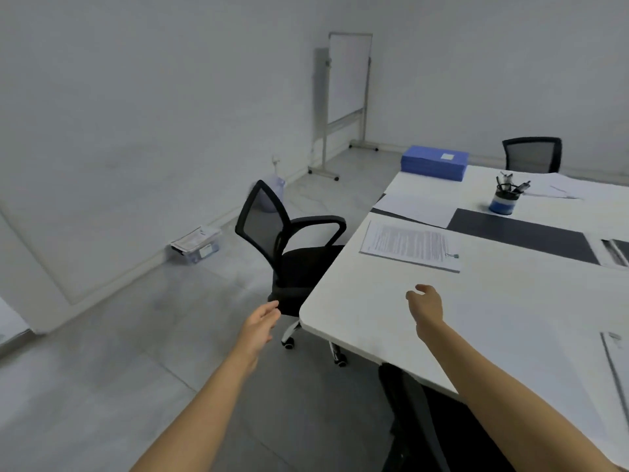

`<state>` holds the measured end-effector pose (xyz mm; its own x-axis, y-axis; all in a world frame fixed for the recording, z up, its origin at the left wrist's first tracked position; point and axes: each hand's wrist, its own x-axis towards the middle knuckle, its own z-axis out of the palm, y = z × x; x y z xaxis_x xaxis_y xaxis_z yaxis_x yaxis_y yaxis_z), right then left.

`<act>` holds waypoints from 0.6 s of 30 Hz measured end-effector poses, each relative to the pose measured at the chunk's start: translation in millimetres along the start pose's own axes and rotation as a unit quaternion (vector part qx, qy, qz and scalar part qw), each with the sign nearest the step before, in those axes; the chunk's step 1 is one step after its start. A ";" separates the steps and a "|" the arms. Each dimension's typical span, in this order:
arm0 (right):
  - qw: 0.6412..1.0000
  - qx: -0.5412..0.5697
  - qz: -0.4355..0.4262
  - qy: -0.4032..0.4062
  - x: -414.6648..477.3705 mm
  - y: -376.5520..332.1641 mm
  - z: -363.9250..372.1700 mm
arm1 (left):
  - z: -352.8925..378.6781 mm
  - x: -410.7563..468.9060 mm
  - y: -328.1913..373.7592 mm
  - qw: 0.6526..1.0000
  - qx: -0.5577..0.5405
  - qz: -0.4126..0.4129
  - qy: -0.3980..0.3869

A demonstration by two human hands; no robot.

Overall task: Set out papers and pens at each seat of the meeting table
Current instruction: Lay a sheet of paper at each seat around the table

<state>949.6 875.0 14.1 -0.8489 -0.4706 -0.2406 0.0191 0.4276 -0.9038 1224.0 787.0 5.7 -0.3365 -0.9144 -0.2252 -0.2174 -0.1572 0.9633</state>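
A clipped sheaf of printed papers [410,246] lies on the white meeting table [391,301] at the seat with the black mesh chair [289,247]. A blue-and-white cup of pens [503,199] stands further back on the table. More loose sheets [413,210] lie behind the clipped set, and others [551,189] beyond the cup. My left hand [262,323] hangs in the air over the floor near the table's corner, fingers relaxed, holding nothing. My right hand [425,303] hovers above the table short of the papers, fingers loosely curled and empty.
A blue box [434,162] sits at the table's far corner. A second black chair [532,155] stands at the far side. A whiteboard on wheels [343,100] stands against the back wall. A bin of papers [197,245] sits on the floor by the left wall. Another sheet edge [612,362] shows at the right.
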 end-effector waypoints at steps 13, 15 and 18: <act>0.987 0.053 0.042 0.147 113.4 -77.1 78.6 | -8.7 241.0 67.6 0.985 0.022 0.049 -0.163; 0.985 0.059 0.045 0.157 124.7 -87.4 97.1 | -15.8 275.7 79.8 0.982 0.024 0.054 -0.179; 0.981 0.055 0.057 0.177 136.5 -99.3 116.1 | -14.9 324.5 92.7 0.976 0.030 0.056 -0.207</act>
<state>893.2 678.7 29.9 -0.9677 -0.1199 -0.2217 0.1644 0.3665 -0.9158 1108.3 470.1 24.1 -0.7007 -0.6930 -0.1697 -0.2061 -0.0312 0.9780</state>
